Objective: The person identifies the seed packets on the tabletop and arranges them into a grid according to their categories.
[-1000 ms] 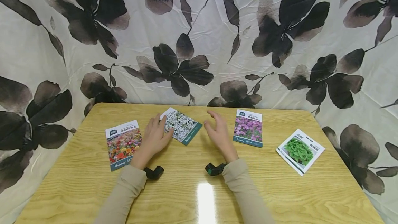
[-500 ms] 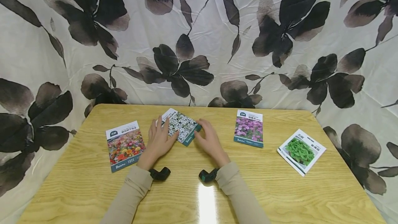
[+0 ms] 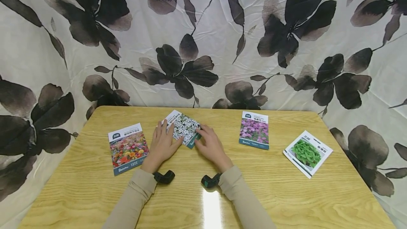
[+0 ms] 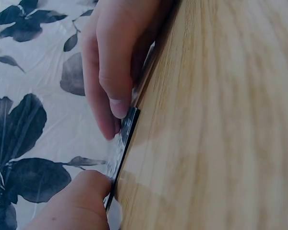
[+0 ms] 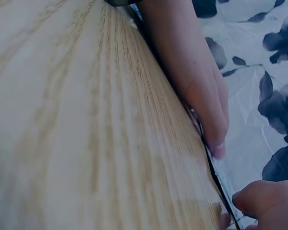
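Note:
A seed packet with white flowers [image 3: 184, 127] lies slanted at the back of the table, between both hands. My left hand [image 3: 163, 147] rests on its left end, fingers fairly straight and the thumb along its near edge; the fingers hide part of the packet. At the green-banded right end, my right hand [image 3: 212, 147] pinches the corner between thumb and fingers. The left wrist view shows the right hand [image 4: 117, 67] at the packet's dark edge [image 4: 129, 129]. In the right wrist view, the right thumb [image 5: 271, 203] lies over the packet edge.
A mixed-flower seed packet [image 3: 128, 147] lies left of the hands. To the right are a pink-flower packet [image 3: 253, 130] and a tilted green-leaf packet [image 3: 307, 154]. Behind the wooden table [image 3: 178, 204] hangs a floral cloth [image 3: 229, 45].
My right hand has come left from the bare table to the white-flower packet's right corner and taken hold of it. The left hand has shifted slightly right; the packet has barely moved.

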Demonstrator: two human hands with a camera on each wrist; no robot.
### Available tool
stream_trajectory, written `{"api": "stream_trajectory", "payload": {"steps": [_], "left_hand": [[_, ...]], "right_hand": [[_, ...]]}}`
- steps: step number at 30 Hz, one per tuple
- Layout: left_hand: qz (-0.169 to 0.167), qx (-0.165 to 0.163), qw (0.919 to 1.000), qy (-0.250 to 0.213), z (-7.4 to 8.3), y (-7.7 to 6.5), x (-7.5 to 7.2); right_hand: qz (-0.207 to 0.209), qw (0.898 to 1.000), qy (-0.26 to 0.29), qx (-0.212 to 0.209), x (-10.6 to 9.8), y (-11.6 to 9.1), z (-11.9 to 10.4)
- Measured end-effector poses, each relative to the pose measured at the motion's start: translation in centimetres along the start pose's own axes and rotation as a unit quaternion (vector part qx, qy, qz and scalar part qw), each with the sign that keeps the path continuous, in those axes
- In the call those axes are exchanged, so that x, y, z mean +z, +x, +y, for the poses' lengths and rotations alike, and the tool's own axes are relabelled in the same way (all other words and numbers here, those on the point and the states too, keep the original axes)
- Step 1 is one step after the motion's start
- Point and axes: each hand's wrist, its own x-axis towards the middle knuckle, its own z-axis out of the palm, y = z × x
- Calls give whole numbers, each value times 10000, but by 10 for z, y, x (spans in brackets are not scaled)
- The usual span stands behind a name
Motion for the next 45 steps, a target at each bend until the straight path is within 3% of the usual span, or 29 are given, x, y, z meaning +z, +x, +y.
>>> {"api": "stream_trajectory", "payload": {"steps": [33,45], "left_hand": [[36,164,9998,98,0,-1,-1],[16,92,9999,-118,3,-2,-3]], "right_hand": [[-90,9996,-242,101,-1,-4,-7],[-83,9996,-265,103,-2,-7,-5]]}}
